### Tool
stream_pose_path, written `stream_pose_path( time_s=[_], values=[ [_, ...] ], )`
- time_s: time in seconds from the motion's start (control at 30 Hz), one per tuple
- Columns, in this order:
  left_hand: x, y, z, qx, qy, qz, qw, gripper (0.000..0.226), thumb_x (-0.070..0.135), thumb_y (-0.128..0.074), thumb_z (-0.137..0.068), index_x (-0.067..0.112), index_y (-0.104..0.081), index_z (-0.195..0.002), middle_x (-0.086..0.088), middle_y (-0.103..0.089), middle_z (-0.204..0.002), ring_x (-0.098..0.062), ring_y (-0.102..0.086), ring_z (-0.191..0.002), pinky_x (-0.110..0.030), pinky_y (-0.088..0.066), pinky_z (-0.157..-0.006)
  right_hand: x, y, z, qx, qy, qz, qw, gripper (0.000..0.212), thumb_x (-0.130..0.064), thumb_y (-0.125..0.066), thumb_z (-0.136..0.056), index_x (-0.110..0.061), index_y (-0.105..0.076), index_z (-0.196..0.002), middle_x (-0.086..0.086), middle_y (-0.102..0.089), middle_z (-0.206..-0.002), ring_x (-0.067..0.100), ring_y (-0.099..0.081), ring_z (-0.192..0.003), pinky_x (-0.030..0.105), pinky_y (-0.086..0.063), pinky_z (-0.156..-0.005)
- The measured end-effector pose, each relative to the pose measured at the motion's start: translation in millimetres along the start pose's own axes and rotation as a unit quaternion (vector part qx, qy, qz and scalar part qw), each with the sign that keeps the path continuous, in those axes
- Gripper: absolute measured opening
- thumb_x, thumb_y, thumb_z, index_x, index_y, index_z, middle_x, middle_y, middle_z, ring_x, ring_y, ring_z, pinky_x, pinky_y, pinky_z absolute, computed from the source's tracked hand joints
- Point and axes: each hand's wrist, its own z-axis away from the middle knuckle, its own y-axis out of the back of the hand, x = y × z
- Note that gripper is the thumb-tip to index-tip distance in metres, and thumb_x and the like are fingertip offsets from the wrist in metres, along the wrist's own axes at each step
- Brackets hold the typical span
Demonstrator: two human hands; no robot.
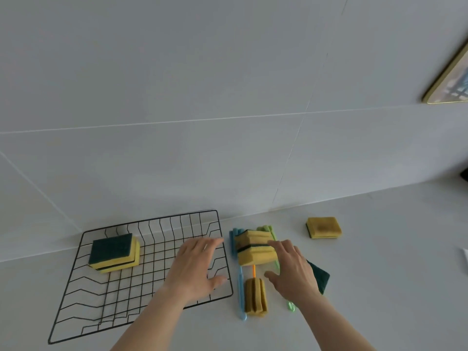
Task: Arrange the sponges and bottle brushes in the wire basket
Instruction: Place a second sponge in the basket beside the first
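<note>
Head view: left hand (196, 264) spread over basket (76, 287) rim (right edge); right hand (291, 268) spread beside sponges (255, 247).

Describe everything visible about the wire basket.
The wire basket is a shallow rectangular tray of thin black wire, with a grid floor and low zigzag walls. It sits flat on the pale counter, near the wall. A stack of yellow-and-green sponges lies in its far left corner. The left hand hovers over its right side.
</note>
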Motion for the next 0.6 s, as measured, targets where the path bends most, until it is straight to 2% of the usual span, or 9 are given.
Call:
stream_pose_path(
  time_s=[0.27,0.43,0.5,0.6],
  values=[
    [41,-32,-59,-0.016,0.007,-0.006,1.0,0.112,0.071,-0.075,-0.066,0.038,-0.009,-0.151,0.008,-0.028,-0.153,-0.019,-0.024,-0.139,-0.039,-0.019,-0.117,45,-3,-48,-0.033,0.049,-0.002,0.998,0.092,-0.04,-0.079,-0.08,-0.034,-0.021,-0.151,-0.004,-0.04,-0.144,0.02,-0.042,-0.126,0.034,-0.044,-0.1],
    [55,-49,-85,-0.038,0.007,-0.028,0.999,0.128,0.069,-0.08,-0.059,0.034,0.001,-0.153,0.006,-0.027,-0.155,-0.02,-0.023,-0.14,-0.041,-0.015,-0.118,56,-11,-75,-0.068,0.093,-0.002,0.993,0.112,-0.033,-0.087,-0.072,-0.035,-0.011,-0.154,-0.004,-0.026,-0.158,0.022,-0.026,-0.143,0.04,-0.04,-0.108],
    [59,-54,-89,-0.042,0.008,-0.032,0.999,0.126,0.066,-0.081,-0.06,0.033,-0.002,-0.153,0.006,-0.034,-0.151,-0.02,-0.029,-0.137,-0.04,-0.016,-0.119,58,-16,-81,-0.07,0.109,0.002,0.992,0.111,-0.032,-0.086,-0.072,-0.035,-0.011,-0.154,-0.005,-0.028,-0.157,0.022,-0.025,-0.143,0.04,-0.039,-0.108],
    [61,-60,-90,-0.025,0.004,-0.042,0.999,0.108,0.061,-0.08,-0.065,0.033,-0.017,-0.149,0.007,-0.043,-0.143,-0.018,-0.036,-0.131,-0.038,-0.021,-0.117,59,-23,-82,-0.068,0.124,0.007,0.99,0.101,-0.034,-0.082,-0.076,-0.035,-0.016,-0.153,-0.006,-0.039,-0.147,0.022,-0.034,-0.135,0.038,-0.043,-0.102]
  ],
)
